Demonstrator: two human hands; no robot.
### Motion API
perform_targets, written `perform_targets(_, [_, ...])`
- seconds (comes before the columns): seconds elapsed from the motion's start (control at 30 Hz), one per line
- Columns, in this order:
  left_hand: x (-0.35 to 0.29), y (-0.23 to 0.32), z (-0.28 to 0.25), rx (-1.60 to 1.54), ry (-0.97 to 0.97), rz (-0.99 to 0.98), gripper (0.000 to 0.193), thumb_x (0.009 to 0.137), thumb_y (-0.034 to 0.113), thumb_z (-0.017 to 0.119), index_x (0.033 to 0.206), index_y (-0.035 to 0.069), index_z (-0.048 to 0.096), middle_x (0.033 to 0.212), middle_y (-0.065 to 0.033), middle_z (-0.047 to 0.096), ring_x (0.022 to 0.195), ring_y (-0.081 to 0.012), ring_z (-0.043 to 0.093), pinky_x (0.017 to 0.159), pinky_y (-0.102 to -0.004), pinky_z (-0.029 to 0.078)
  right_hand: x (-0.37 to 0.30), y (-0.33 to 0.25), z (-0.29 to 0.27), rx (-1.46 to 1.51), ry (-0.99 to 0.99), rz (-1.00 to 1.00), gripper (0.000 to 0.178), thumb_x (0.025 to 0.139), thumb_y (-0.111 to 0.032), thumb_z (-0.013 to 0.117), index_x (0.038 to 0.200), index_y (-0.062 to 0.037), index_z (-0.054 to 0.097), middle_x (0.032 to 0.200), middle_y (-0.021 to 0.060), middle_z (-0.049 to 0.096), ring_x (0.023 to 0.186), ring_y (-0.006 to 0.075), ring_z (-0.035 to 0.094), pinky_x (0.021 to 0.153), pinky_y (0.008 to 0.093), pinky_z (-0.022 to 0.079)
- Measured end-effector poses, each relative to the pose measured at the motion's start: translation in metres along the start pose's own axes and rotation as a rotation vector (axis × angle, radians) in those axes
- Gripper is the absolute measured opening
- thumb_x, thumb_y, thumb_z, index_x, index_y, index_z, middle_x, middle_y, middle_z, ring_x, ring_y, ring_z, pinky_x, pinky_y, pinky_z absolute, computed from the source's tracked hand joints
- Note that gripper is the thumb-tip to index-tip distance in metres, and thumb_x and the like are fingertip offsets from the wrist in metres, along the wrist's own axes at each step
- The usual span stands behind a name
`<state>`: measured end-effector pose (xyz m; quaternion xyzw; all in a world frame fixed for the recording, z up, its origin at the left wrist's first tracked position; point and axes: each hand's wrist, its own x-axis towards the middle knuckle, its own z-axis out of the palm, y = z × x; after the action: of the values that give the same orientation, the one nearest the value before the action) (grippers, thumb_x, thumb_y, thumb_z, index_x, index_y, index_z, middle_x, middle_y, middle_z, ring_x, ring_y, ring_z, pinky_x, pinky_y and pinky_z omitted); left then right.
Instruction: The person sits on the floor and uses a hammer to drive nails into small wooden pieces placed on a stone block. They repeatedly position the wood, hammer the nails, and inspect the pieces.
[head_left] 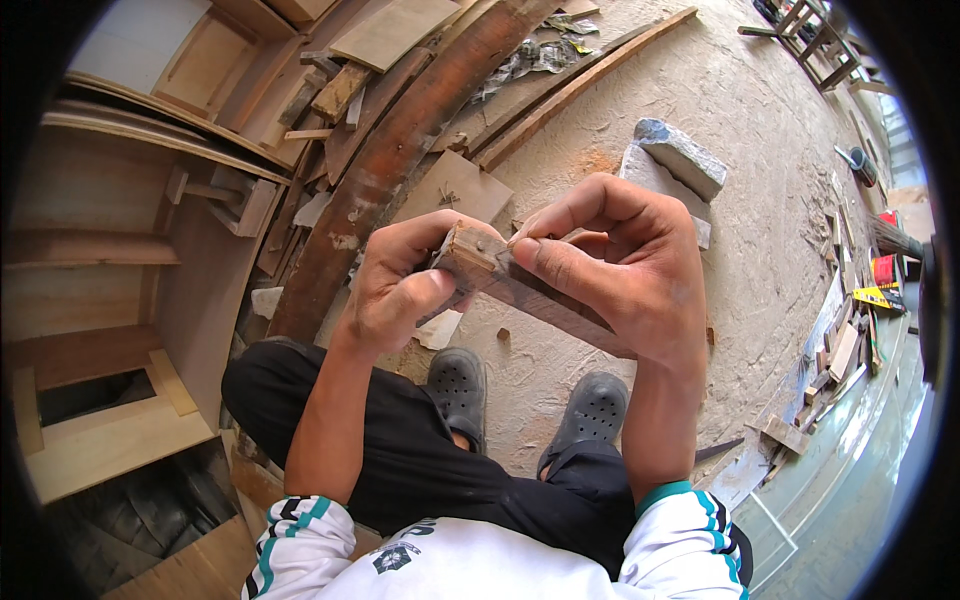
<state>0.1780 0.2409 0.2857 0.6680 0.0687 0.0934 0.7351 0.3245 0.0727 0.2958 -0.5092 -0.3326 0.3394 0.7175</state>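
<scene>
A worn wooden piece (560, 312), with a squared block at one end and a long narrow bar running from it, is held up in front of me over the floor. My left hand (395, 285) is closed around the block end, thumb on its near side. Just to the right, my right hand (625, 265) has thumb and index finger pinched together at the top of the piece. Whatever lies between those fingertips is too small to make out. The bar passes beneath the right hand, where its far end is hidden.
Wooden cabinet frames (110, 250) stand at the left. A long brown beam (380, 160) lies among boards and offcuts. Further right are a pale stone block (683, 155), a brush (893, 240) and scattered wood scraps (840, 355). My feet in grey clogs (588, 410) are below the hands.
</scene>
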Motion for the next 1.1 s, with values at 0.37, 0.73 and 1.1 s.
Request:
perform_targets(0.37, [0.0,-0.006,-0.001,-0.003,0.005,-0.061,0.045,0.084,0.03,0.05,0.108,-0.006,0.061,0.078,-0.0071,0.06,0.064,-0.0115,0.054,0.058,-0.0261,0.043,0.002,-0.002,0.006,-0.106,0.073,-0.03,0.01,0.086,-0.002,0.071,0.094,0.004,0.067,0.085,0.0077,0.071,0.078,0.009,0.069,0.069,0.0225,0.058])
perform_targets(0.73, [0.002,-0.004,-0.003,0.031,0.053,-0.076,0.053,0.082,0.036,0.05,0.11,-0.008,0.059,0.08,-0.0106,0.063,0.063,-0.0147,0.058,0.056,-0.027,0.045,0.003,0.004,0.015,-0.232,0.155,-0.152,0.011,0.085,-0.003,0.073,0.095,0.0009,0.069,0.087,0.0066,0.072,0.082,0.0118,0.071,0.074,0.0253,0.058])
perform_targets(1.1, [0.009,0.008,0.006,0.042,0.25,-0.281,0.045,0.09,0.032,0.045,0.113,-0.003,0.06,0.076,-0.0079,0.062,0.058,-0.0119,0.058,0.055,-0.0255,0.046,0.012,0.019,0.01,-0.486,0.114,-0.33,0.013,0.079,-0.006,0.08,0.092,-0.0052,0.077,0.089,0.0086,0.07,0.08,0.0185,0.068,0.069,0.0309,0.052])
